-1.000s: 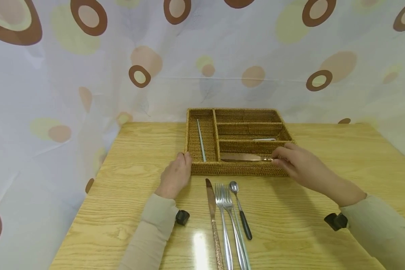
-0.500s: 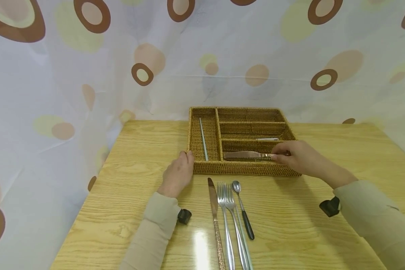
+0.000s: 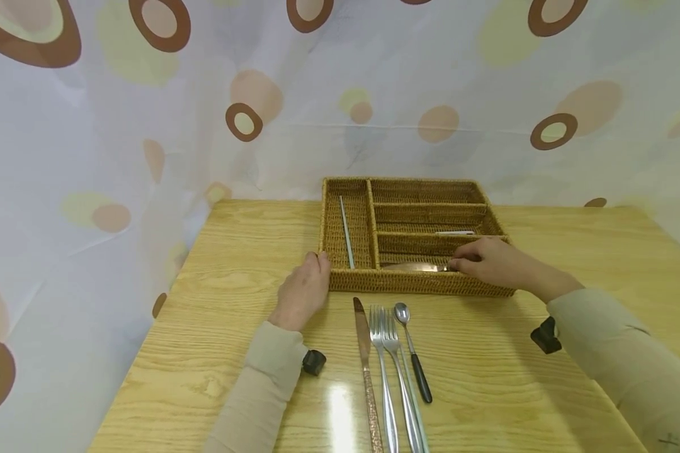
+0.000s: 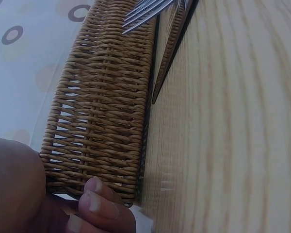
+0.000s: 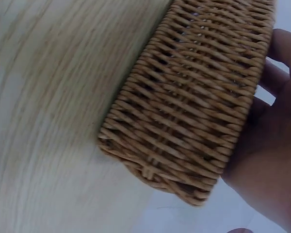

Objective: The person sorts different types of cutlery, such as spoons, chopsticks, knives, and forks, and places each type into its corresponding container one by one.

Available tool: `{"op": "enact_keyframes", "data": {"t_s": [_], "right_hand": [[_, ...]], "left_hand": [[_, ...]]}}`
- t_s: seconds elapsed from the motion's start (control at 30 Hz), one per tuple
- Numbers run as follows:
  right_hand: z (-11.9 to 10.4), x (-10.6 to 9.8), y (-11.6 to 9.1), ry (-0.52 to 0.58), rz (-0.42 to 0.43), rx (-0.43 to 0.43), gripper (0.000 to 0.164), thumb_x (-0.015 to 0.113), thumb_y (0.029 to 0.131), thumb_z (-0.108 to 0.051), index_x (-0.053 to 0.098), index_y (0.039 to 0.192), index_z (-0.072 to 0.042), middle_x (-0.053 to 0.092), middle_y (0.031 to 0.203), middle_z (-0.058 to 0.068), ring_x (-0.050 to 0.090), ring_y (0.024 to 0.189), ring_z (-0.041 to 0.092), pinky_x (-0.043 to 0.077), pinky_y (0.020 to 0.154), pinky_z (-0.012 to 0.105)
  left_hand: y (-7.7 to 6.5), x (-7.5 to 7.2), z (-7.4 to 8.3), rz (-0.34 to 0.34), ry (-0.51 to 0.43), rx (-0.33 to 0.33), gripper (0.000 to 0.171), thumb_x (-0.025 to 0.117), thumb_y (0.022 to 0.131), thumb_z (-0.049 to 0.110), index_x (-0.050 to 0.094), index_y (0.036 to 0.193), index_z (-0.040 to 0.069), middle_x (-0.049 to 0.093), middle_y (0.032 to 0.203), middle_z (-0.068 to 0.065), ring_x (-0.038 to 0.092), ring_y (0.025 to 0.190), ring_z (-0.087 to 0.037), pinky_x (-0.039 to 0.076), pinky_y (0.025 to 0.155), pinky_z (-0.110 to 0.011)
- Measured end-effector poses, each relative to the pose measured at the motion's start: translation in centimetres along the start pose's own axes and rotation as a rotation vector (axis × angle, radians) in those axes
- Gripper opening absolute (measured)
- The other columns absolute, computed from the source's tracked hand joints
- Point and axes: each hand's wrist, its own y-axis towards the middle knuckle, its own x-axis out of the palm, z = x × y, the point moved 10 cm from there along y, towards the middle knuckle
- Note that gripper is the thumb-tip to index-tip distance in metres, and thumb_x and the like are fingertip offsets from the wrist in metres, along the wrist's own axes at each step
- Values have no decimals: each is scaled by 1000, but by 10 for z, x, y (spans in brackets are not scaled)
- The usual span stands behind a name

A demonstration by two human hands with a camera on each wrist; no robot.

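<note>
Starting at the left, your left hand (image 3: 303, 290) has its fingers curled round the near left corner of the wicker tray (image 3: 413, 283), which seems to steady it. Beyond those fingers, in the tray's long left compartment, lies a thin blue stick (image 3: 347, 233). On the counter (image 3: 249, 251), nearer to you and to the right of the same fingers, a loose knife (image 3: 364, 340), two forks (image 3: 376, 340), a second blue stick (image 3: 417, 409) and a small black-handled spoon (image 3: 415, 365) lie side by side. Farther right, the held knife (image 3: 416, 267) points leftward from your right fingers, its blade inside the nearest compartment, along the front wall; that wall hides whether it touches the bottom. Just beyond the right fingers, in the middle compartment, a white piece (image 3: 455, 233) shows in part. Your right hand (image 3: 490, 261) pinches the held knife's handle between thumb and fingers. The step in hand looks like laying this knife in the nearest compartment. The next move seems to call for lowering its handle inside the walls, then easing the pinch apart while the left fingers hold the tray.
</note>
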Motion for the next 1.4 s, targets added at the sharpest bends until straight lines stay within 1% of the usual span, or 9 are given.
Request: {"op": "enact_keyframes", "data": {"t_s": [0.23,0.4,0.7,0.8,0.93,1.07,1.17,1.3,1.4], "right_hand": [[13,9,1,-17,-17,34,48,37,98,-43,57,119,-4,61,111,15,54,77,16,42,68,38],[11,12,1,-10,-23,14,47,36,99,-41,57,118,-3,60,114,18,57,88,19,45,73,42],[8,14,1,-7,-27,5,43,33,101,-32,52,123,-1,58,117,19,55,81,19,42,70,40],[5,9,0,-33,39,-6,39,35,101,-32,62,106,-4,64,93,14,54,71,21,44,66,40],[-11,-5,-6,-102,233,-51,31,41,99,-29,58,83,-10,52,72,4,45,60,19,39,57,36],[-36,-17,-24,-172,441,-115,20,44,97,-20,59,94,-8,55,90,6,47,77,21,42,64,40],[-59,-18,-37,-199,544,-189,14,47,94,-12,59,95,-6,55,93,7,47,84,23,42,69,42],[-84,-4,-51,-197,590,-281,8,52,89,-6,59,91,-7,55,87,1,48,80,17,44,66,37],[-94,15,-56,-162,540,-284,6,54,87,-6,59,89,-9,54,82,-3,48,74,10,46,62,31]], "left_hand": [[0,-1,3,4,0,13,48,9,100,41,41,86,7,39,60,-6,39,46,-21,34,38,-33],[-1,-1,1,2,9,-6,48,10,100,41,41,86,8,40,62,-7,42,49,-23,36,41,-36],[0,0,-2,7,15,-24,49,9,100,42,41,86,8,42,63,-8,43,51,-24,37,42,-37],[0,-1,-2,10,19,-21,48,9,100,42,41,86,8,42,63,-9,44,51,-24,37,41,-37],[0,-3,2,29,21,7,46,11,100,40,41,85,8,41,61,-8,42,49,-23,37,39,-36],[-1,-5,6,37,16,31,46,11,101,39,41,85,7,40,60,-7,41,47,-22,36,38,-35],[-1,-4,5,27,12,21,47,10,100,40,41,87,7,40,61,-7,42,48,-23,37,39,-36],[-2,-3,2,9,11,-3,48,9,100,42,41,87,8,42,63,-9,44,51,-25,38,42,-37],[-2,-1,1,0,9,-7,48,9,100,42,41,88,8,43,65,-9,44,52,-25,38,43,-38]]}}
